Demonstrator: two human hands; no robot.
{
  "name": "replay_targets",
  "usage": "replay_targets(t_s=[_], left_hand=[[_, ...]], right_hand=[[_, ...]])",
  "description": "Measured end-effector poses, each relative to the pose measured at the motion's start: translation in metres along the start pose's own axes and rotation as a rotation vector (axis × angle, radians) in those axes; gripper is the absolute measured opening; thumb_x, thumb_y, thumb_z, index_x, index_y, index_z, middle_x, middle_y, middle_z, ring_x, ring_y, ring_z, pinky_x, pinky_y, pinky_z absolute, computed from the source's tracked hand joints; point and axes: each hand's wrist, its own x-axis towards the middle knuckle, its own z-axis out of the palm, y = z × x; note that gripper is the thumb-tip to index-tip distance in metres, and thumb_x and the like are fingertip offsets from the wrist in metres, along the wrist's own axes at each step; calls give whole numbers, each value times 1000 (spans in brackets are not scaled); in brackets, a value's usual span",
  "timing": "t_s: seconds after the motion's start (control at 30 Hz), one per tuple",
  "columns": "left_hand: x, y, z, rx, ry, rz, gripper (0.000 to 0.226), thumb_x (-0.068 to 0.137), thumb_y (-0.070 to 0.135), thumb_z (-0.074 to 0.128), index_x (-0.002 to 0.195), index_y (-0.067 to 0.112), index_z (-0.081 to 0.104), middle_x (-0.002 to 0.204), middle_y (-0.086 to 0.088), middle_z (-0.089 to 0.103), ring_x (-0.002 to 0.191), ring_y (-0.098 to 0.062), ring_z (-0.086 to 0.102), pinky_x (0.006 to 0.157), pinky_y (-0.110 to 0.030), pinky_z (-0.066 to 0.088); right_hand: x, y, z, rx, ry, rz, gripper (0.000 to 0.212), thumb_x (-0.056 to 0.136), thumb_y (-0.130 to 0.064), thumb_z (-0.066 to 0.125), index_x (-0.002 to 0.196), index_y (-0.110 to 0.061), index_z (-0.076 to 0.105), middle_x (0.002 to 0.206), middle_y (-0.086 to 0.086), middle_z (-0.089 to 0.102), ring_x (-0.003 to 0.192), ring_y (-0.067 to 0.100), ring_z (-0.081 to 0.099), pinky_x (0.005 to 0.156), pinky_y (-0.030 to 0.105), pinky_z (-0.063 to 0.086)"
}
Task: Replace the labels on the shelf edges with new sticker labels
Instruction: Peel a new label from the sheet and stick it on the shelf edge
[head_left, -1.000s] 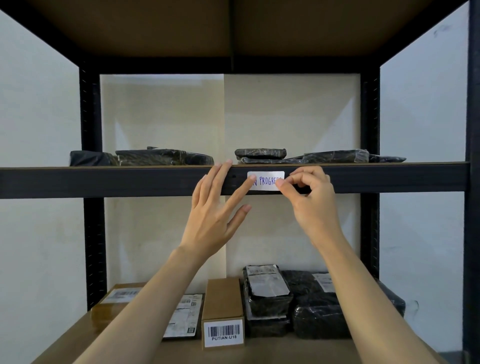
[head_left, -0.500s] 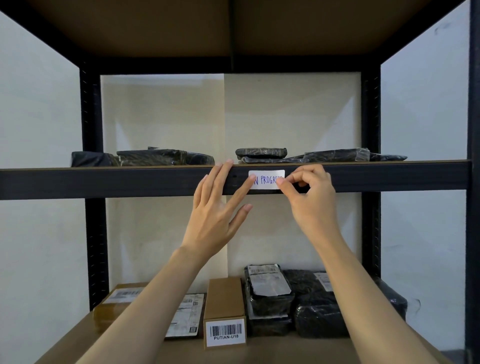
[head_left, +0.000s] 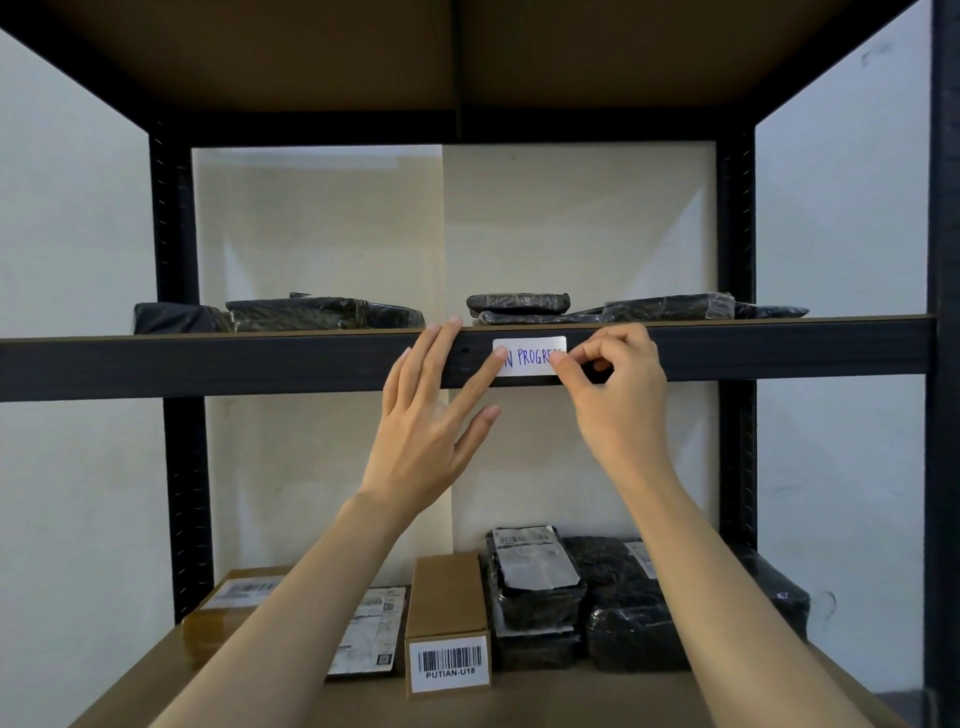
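Observation:
A white sticker label (head_left: 530, 356) with blue handwriting reading "IN PROGRESS" lies on the dark front edge of the middle shelf (head_left: 260, 364). My left hand (head_left: 436, 410) is spread flat against that edge, its index fingertip pressing the label's left end. My right hand (head_left: 613, 384) has its fingers curled, and thumb and index finger pinch the label's right end, hiding the last letters.
Black wrapped parcels (head_left: 322, 314) lie along the middle shelf. On the lower shelf stand a cardboard box with a barcode reading PUTIAN-U18 (head_left: 449, 629), flat labelled boxes (head_left: 234, 597) and more black parcels (head_left: 623, 608). Black uprights (head_left: 179, 467) frame the rack.
Both hands stay on the label; the view has shifted very slightly, and my right fingers have worked a little at the label's right end.

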Motion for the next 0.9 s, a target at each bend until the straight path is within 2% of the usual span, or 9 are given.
replay_targets(t_s=[0.37, 0.57, 0.8, 0.9], left_hand=[[-1, -1, 3, -1, 26, 4, 44, 100, 39, 37, 141, 24, 42, 151, -18, 28, 142, -29, 18, 114, -43, 19], [-1, -2, 5, 5, 35, 7, 44, 100, 39, 38, 141, 24, 43, 151, -19, 28, 142, -30, 19, 114, -44, 20], [-1, -2, 5, 7, 43, 12, 43, 100, 38, 39, 140, 23, 44, 150, -19, 30, 141, -30, 21, 113, -46, 23], [-1, -2, 6, 4, 48, 12, 43, 100, 38, 40, 140, 23, 45, 150, -19, 30, 141, -30, 21, 113, -45, 23]], right_hand=[[0, -1, 1, -47, 11, -11, 16, 80, -16, 72, 76, -3, 67, 93, 2, 48, 89, 22, 51, 74, 15, 31], [0, -1, 2, -69, 24, -17, 16, 80, -17, 72, 76, -3, 67, 92, 0, 46, 90, 19, 50, 72, 11, 27], [-1, -1, 4, -104, 35, -17, 16, 81, -18, 71, 76, -3, 66, 95, 4, 49, 91, 18, 47, 74, 14, 28], [-1, 0, 3, -125, 46, -11, 17, 81, -21, 72, 75, -5, 67, 93, -1, 45, 89, 14, 42, 72, 14, 26]])
